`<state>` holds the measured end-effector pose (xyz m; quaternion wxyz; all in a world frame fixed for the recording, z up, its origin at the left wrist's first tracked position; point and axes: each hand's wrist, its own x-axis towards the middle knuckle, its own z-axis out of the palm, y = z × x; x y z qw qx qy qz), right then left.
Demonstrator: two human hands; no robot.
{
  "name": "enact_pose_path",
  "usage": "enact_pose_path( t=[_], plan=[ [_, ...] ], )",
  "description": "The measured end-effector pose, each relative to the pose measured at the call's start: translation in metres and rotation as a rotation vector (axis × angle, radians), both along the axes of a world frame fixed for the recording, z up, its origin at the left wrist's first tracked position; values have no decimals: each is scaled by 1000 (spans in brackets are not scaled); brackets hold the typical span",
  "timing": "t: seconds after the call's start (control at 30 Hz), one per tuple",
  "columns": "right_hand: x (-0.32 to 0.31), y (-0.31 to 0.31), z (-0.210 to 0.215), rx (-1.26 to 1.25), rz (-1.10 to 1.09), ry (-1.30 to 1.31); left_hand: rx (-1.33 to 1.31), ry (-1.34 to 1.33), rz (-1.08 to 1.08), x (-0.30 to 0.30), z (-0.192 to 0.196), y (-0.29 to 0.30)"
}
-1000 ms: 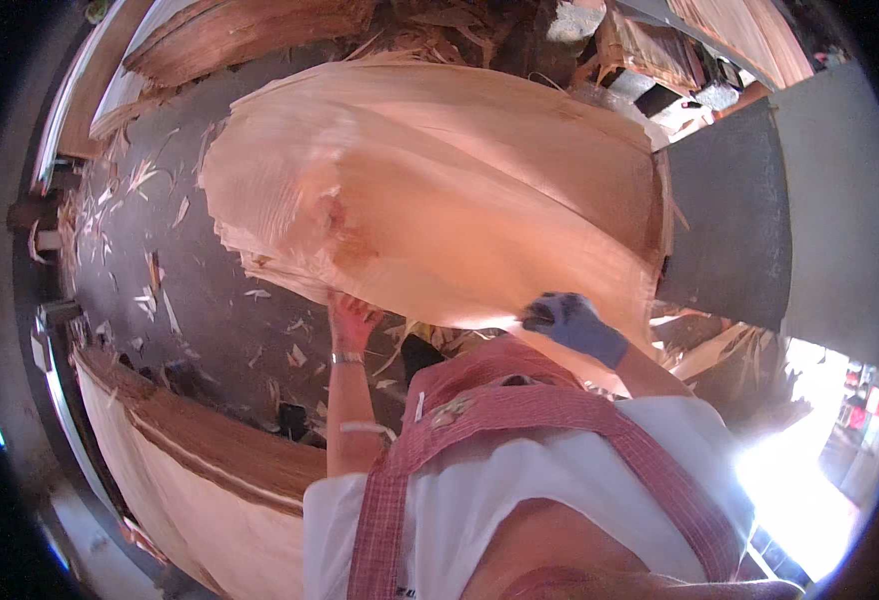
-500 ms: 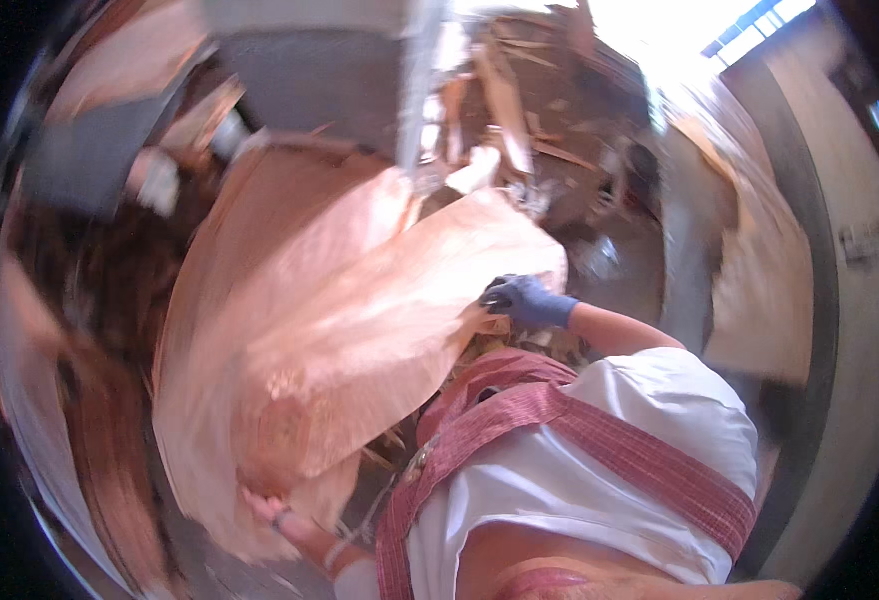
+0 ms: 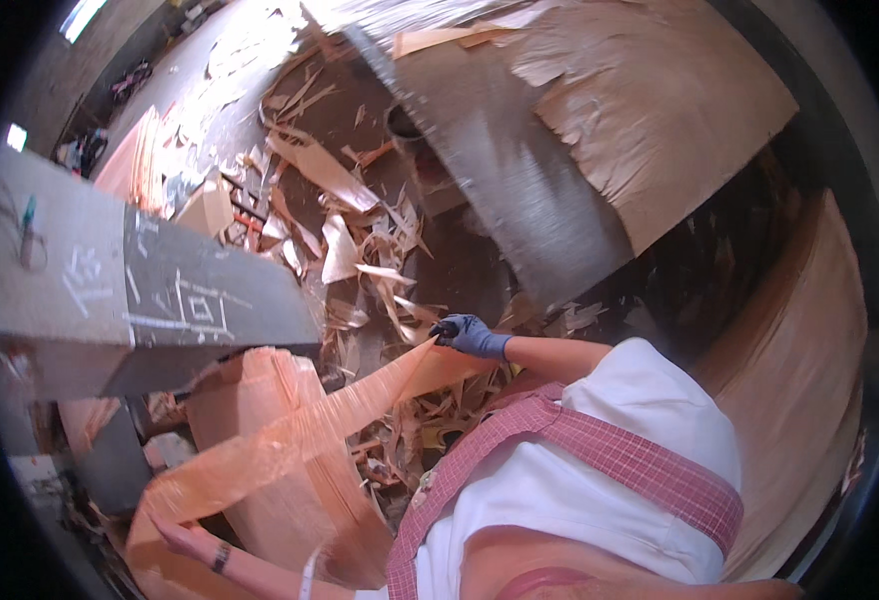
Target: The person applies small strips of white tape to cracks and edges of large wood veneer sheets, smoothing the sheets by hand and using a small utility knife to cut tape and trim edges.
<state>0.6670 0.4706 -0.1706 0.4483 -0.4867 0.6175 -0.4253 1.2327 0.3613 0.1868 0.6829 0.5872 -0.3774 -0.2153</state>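
Note:
A long, thin sheet of orange-tan wood veneer [image 3: 260, 455] stretches between my two hands and sags in a curve toward the lower left. My right hand [image 3: 475, 335], in a blue-grey glove with dark fingertips, pinches its far right end. At the lower left my bare left hand [image 3: 188, 540], with a band on the wrist, holds the other end; its fingers are partly hidden by the sheet. Beneath the strip lies a stack of similar veneer sheets [image 3: 260, 400].
A grey block with chalk marks [image 3: 215, 290] stands at the left. Ahead, torn veneer scraps [image 3: 340, 250] litter the floor. A metal-topped table [image 3: 530, 170] at the upper right carries a broad veneer sheet [image 3: 690, 110]. More large veneer [image 3: 790, 400] curves along my right side.
My view has turned, bringing the metal-topped table nearer the middle. The veneer between my hands, broad before, now appears as a narrow band. Both hands keep hold of it.

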Motion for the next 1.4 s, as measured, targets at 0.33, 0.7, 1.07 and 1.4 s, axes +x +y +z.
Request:
enact_pose_path(
  t=[0.33, 0.7, 1.07, 1.4],
  plan=[
    [-109, 12, 29, 91, -37, 209, -322, -775, -513, -363, 180, -246],
    [-287, 157, 126, 69, -295, -344, -702, -1385, -861, -875, -8, -204],
    [-518, 193, 235, -530, -130, -39, -35, -1735, -988, -1106, -170, 77],
    [-592, 117, 239, -573, 206, 598, 147, -1695, -1184, -1085, -239, 144]
  ],
)
